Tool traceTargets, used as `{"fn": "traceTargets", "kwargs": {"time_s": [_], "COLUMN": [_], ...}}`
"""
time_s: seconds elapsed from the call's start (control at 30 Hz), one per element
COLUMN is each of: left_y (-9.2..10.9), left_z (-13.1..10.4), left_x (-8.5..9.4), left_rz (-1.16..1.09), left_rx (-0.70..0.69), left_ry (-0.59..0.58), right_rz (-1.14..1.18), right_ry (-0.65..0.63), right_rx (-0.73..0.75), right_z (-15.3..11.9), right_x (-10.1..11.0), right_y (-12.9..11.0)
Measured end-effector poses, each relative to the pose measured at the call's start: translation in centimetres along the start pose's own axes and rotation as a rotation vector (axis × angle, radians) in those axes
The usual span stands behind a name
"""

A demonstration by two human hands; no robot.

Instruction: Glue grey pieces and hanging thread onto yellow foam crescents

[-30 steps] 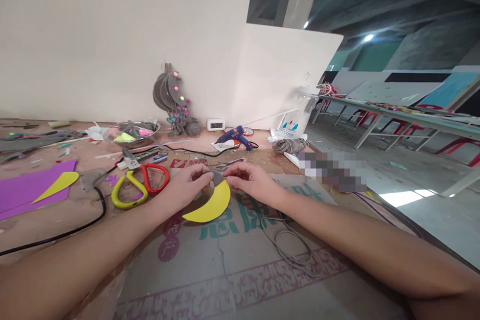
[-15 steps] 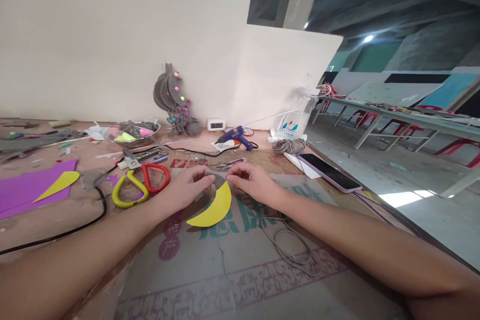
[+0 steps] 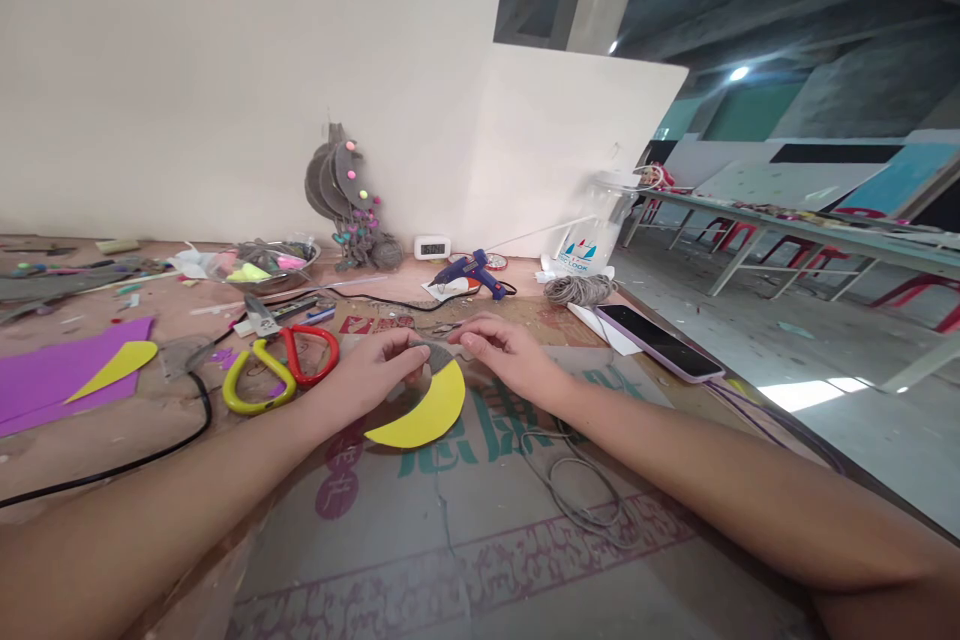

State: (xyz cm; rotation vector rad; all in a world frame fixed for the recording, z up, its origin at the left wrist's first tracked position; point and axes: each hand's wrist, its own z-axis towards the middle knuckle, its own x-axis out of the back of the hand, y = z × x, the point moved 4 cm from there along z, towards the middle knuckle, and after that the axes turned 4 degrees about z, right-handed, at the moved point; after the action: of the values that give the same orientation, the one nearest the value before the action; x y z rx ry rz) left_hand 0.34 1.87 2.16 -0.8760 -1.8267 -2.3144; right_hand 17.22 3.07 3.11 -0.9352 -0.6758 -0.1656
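Note:
A yellow crescent (image 3: 426, 412), cut from a flat sheet, slants above the plastic-covered work surface. Grey yarn (image 3: 436, 357) is wound closely around its upper end. My left hand (image 3: 386, 368) pinches that end between thumb and fingers. Just to the right of the wound end, my right hand (image 3: 499, 348) is closed, thumb against curled fingers, apparently on the yarn; the strand itself hardly shows there. A loose loop of grey yarn (image 3: 586, 510) lies below my right forearm.
Scissors (image 3: 259, 382) with yellow and red handles lie left, near purple sheets (image 3: 45, 380) and a yellow cut piece (image 3: 124, 365). Behind are a blue glue gun (image 3: 474, 270), a small clock (image 3: 433, 248) and a yarn ball (image 3: 579, 290). A phone (image 3: 660, 342) rests at right.
The crescent has tilted, its lower tip swinging left and slightly up. My right hand has shifted a little up and left, its fingers now over the crescent's top.

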Motion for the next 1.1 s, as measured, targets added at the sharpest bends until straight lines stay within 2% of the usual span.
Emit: {"fn": "traceTargets", "kwargs": {"time_s": [0.23, 0.43, 0.6, 0.77, 1.1], "left_y": [-0.46, -0.78, -0.71, -0.56, -0.54], "left_z": [0.13, 0.24, 0.14, -0.14, -0.04], "left_x": [-0.35, -0.16, -0.14, -0.08, 0.03], "left_rz": [0.082, 0.013, -0.001, 0.037, 0.11], "left_rx": [-0.078, -0.054, -0.006, 0.027, -0.043], "left_ry": [-0.073, 0.012, 0.032, 0.038, 0.018], "right_rz": [-0.018, -0.011, -0.008, 0.01, -0.02], "right_ry": [-0.064, -0.093, -0.089, -0.061, -0.081], "right_rx": [0.067, 0.059, 0.069, 0.0, 0.009], "right_z": [-0.14, -0.16, -0.16, -0.12, -0.28], "right_x": [-0.83, -1.0, -0.78, -0.51, -1.06], "right_y": [-0.69, -0.55, -0.31, -0.25, -0.17]}}
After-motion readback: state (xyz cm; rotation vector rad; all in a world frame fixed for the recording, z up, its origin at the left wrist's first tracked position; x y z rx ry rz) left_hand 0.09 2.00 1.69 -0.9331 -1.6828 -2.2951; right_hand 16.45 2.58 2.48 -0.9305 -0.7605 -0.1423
